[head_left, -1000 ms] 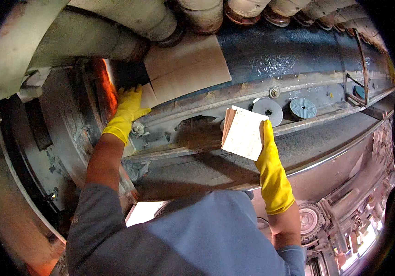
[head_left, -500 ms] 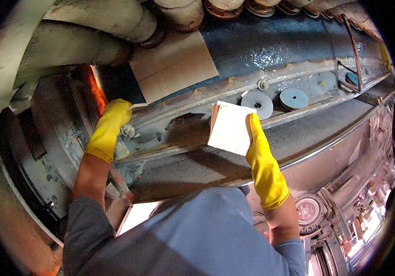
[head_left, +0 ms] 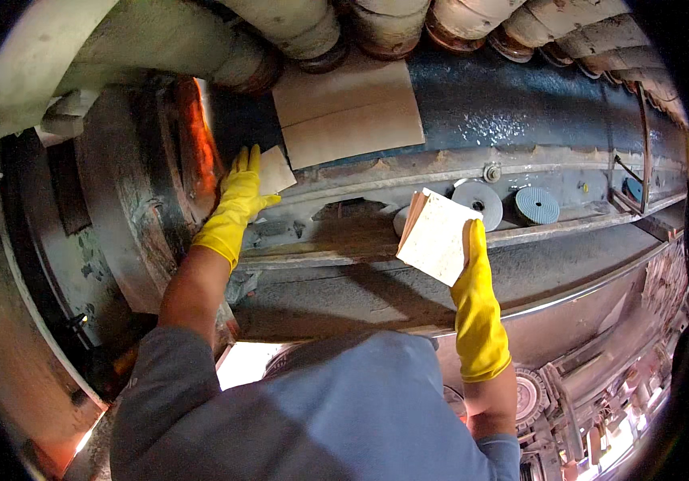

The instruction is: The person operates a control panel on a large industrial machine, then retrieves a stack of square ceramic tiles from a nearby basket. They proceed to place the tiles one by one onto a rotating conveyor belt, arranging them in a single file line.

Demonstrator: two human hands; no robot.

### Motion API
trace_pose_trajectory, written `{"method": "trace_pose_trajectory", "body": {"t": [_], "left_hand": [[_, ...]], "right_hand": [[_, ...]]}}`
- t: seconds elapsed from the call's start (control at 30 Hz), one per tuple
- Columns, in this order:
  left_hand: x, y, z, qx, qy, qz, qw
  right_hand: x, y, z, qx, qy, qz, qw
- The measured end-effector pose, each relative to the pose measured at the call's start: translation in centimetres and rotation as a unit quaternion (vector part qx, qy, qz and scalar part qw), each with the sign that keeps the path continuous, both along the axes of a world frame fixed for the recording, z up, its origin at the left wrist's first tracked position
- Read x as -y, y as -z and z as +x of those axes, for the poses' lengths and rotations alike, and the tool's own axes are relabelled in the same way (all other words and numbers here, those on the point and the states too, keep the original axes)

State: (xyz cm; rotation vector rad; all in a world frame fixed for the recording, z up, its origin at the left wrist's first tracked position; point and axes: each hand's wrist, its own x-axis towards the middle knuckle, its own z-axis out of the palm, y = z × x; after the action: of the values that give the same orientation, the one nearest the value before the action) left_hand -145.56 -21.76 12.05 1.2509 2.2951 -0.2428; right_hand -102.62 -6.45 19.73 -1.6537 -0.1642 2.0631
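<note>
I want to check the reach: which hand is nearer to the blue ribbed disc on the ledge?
Right. The right hand, holding a stack of tiles, is just left of the blue ribbed disc. The left hand is far to the left, on a small tan tile.

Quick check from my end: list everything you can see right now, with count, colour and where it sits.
Small square sheet: one, tan, under the left hand's fingers on the machine body.
Large sheets: two overlapping, tan, stuck on the blue drum above.
Stack of square sheets: one stack, pale speckled face, orange edges, in the right hand.
Discs: two, grey-blue, on the metal ledge right of the stack.
Drum: one, dark blue, across the top.
Ledge: one, rusty grey metal, mid-picture.
Pipes: several, pale grey, along the upper edge.
Left hand: yellow glove, pressing the small sheet.
Right hand: yellow glove, holding the stack.
</note>
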Motion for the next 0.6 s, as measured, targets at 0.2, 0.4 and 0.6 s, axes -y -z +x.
{"method": "trace_pose_trajectory", "body": {"t": [0.2, 0.4, 0.6], "left_hand": [[0.3, 1.2, -0.2, -0.042, 0.032, -0.01, 0.999], [0.4, -1.3, 0.9, -0.06, 0.007, 0.022, 0.998], [-2.1, -9.9, 5.9, 0.0, 0.069, 0.192, 0.979]], "right_hand": [[-0.1, -0.4, -0.3, -0.01, 0.013, 0.002, 1.0], [-0.1, -0.5, -0.5, -0.003, 0.005, 0.004, 1.0], [0.0, -0.5, -0.2, 0.013, -0.042, 0.021, 0.999]]}}
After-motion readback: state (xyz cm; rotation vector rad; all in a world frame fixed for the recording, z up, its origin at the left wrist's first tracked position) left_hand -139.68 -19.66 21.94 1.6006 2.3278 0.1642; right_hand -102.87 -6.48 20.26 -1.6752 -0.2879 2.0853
